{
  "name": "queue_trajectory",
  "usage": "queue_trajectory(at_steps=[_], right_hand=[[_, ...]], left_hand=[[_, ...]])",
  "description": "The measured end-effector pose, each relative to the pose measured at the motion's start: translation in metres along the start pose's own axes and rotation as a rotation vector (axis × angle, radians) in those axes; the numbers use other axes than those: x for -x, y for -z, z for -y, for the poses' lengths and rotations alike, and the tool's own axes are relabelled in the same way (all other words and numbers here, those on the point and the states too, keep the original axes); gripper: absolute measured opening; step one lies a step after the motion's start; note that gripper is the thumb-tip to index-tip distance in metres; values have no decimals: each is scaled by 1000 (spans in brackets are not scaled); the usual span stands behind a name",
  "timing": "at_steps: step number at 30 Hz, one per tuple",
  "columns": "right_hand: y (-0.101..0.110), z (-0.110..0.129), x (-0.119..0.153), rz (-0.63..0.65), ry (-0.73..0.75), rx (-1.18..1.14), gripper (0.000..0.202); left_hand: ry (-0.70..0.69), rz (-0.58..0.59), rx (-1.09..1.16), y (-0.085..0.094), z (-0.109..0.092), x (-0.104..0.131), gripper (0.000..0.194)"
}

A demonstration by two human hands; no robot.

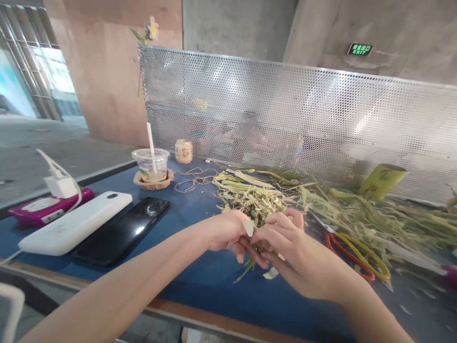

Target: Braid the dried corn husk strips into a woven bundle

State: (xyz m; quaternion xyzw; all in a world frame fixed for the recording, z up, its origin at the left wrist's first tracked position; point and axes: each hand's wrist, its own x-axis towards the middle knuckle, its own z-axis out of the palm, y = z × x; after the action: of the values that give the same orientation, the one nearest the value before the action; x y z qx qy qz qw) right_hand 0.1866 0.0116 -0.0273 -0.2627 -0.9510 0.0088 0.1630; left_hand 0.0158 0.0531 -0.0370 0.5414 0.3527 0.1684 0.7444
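A frayed, curly heap of pale-green and straw-coloured plant strips (255, 200) lies on the blue tabletop (189, 207). Fingers part-curled, the left hand (230, 230) and right hand (296, 250) meet at its near edge; I cannot tell what they grip.

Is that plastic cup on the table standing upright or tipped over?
Upright: the plastic cup sits base-down in a brown holder, its clear lid on top and a white straw rising above it.

blue tabletop (189, 205); pale-green stalks (246, 179); red-and-yellow scissors handles (360, 259)
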Motion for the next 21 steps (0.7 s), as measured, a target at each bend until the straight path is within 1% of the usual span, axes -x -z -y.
queue_trajectory(at_steps=[2, 4, 6, 8, 10, 12, 13, 14, 15, 16, 17, 19, 21], right_hand=[[1, 0, 0, -26, -6, -31, 16], [1, -1, 1, -78, 7, -57, 19], [1, -4, 3, -144, 25, -76, 25], [0, -8, 4, -250, 19, -71, 26], [-1, -13, 4, -397, -58, -49, 23], [-2, -18, 4, -498, -238, -77, 21], [-3, -21, 3, -498, -349, -134, 24], [-4, -23, 2, -467, -452, -215, 29], [-5, -24, 0, -411, -526, -315, 33], [-6, -25, -1, -339, -566, -419, 38], [-6, -26, -2, -263, -574, -514, 41], [-5, -25, -4, -138, -541, -645, 42], [-2, -24, -5, -81, -506, -707, 40]], left_hand=[[-1, 7, 11, 1, -1, 1, 12], [0, 14, 21, 3, -2, 2, 14], [1, 15, 31, 5, -2, 2, 16], [-1, 6, 44, 7, -2, 2, 17], [-5, -8, 57, 8, -2, 2, 18], [-13, -18, 65, 8, -2, 2, 17], [-19, -20, 68, 8, -2, 2, 15], [-27, -19, 70, 7, -2, 2, 14], [-35, -19, 73, 5, -2, 3, 13], [-40, -19, 74, 4, -2, 4, 12], [-48, -17, 71, 2, -2, 4, 10], [-62, -21, 58, -1, -3, 7, 11], [-75, -45, 44, -4, -4, 9, 20]])
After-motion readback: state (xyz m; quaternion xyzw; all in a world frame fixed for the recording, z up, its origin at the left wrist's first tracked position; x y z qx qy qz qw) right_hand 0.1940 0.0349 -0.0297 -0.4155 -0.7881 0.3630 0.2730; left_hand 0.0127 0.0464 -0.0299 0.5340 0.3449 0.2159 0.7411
